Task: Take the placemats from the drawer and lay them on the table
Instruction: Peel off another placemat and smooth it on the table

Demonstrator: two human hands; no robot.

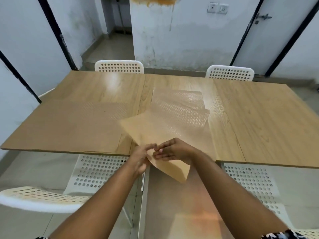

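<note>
Pinching placemats (165,135), apparently both hands.

A: Arms in view, head camera?
B: Two, both bare from wrist to upper forearm. No watch, rings or bands visible.
A: Sleeves?
B: Black-and-white patterned fabric at the bottom edge: right sleeve (283,235) clear, left sleeve (40,237) only a sliver. Left hand (140,158), right hand (172,150) ungloved.

— What is placed beyond the far edge?
— Two white perforated chairs (119,66) (230,72) are tucked in there.
— And on the wall?
— Two switch plates (217,8) are mounted near a latched door (276,31).
</note>
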